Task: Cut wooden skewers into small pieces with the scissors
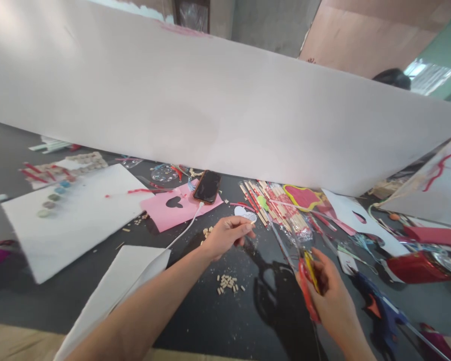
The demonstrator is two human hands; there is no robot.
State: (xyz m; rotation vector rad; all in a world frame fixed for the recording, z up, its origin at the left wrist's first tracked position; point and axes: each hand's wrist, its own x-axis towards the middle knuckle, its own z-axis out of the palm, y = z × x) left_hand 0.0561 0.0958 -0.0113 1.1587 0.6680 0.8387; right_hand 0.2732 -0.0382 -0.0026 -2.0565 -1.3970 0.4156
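Note:
My left hand (227, 235) is closed in a pinch above the dark table, with the pale end of a short wooden stick (252, 223) showing at the fingertips. My right hand (332, 291) is wrapped around pliers (308, 286) with red and yellow handles; their jaws are hard to make out. A small heap of cut stick pieces (228, 284) lies on the table between my forearms. More cut pieces (206, 232) are partly hidden behind my left wrist. Beyond the hands lie packs of wooden chopsticks (281, 203) in red-printed wrappers. A white paper heart (245, 214) sits just past my left fingers.
A phone (207, 187) on a charging cable rests on pink paper (161, 210). White boards (78, 220) cover the left side. At right are a glue gun (379, 306), a red can (423, 266) and cut-out paper (364, 220). A tall white panel (218, 110) closes the back.

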